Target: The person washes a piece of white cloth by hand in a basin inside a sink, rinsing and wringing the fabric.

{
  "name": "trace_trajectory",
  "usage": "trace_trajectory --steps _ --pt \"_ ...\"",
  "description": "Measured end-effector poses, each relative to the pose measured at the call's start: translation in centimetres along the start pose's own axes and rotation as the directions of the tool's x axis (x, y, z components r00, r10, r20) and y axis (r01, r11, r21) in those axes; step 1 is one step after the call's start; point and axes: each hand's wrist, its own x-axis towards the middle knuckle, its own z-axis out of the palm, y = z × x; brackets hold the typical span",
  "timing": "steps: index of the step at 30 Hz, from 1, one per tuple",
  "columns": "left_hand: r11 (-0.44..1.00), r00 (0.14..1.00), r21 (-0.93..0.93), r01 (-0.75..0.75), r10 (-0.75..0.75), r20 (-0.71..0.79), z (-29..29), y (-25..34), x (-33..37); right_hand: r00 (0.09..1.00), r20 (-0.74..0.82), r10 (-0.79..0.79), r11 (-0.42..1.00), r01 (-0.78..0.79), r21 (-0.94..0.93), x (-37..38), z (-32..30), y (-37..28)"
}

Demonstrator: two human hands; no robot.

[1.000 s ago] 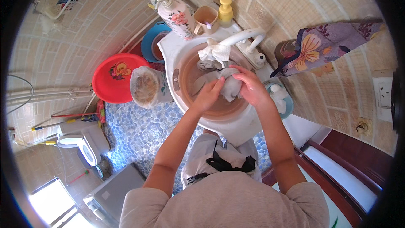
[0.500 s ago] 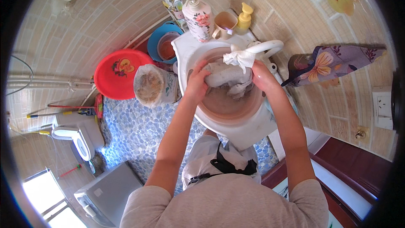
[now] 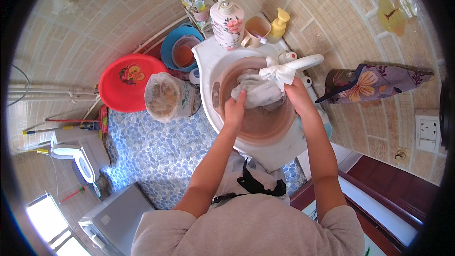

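A wet whitish-grey cloth (image 3: 261, 94) is stretched between my hands over a pinkish-brown basin (image 3: 256, 135). My left hand (image 3: 234, 110) is closed on its near-left end, thumb on top. My right hand (image 3: 297, 96) grips the right end; its fingers are partly hidden beneath a white rag (image 3: 278, 73) tied round the tap spout (image 3: 305, 61). Murky water (image 3: 258, 119) lies in the basin, which sits in the white washbasin (image 3: 207, 96).
Along the washbasin's back stand a floral pump bottle (image 3: 227, 26), a beige mug (image 3: 256, 31) and a yellow pump bottle (image 3: 278, 24). To the left are a lined bin (image 3: 182, 99), a red basin (image 3: 113, 87) and a blue tub (image 3: 167, 47). A floral cloth (image 3: 374, 83) hangs on the right wall.
My left hand has moved right and slightly nearer me, off the basin's left side. The cloth is now lifted and drawn out between both hands. The view has shifted slightly.
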Motion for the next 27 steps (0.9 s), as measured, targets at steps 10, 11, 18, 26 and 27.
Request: trace_trajectory --steps 10,11,18,26,27 --pt "0.959 0.963 -0.255 -0.126 0.18 0.201 2.0 4.8 -4.4 0.991 -0.067 0.12 0.693 -0.035 0.72 -0.6 0.2 1.0" --pt "0.978 0.948 -0.185 -0.1 0.15 0.279 2.1 5.0 -4.7 0.993 -0.073 0.095 0.675 -0.01 0.738 -0.9 0.3 0.6" --pt "0.811 0.902 0.411 -0.416 0.309 0.303 0.0 8.8 -3.7 0.974 -0.224 0.017 0.795 0.123 0.594 -3.4 -0.7 3.8" --pt "0.022 0.533 0.597 -0.802 0.477 0.699 -1.0 12.8 -2.6 0.986 0.16 -0.056 0.693 0.153 -0.704 -2.4 -3.5 -0.1" --pt "0.021 0.527 0.591 -0.806 0.479 0.702 -0.8 12.1 -1.9 0.901 0.142 -0.41 0.673 0.404 -0.619 -1.9 -4.0 1.3"
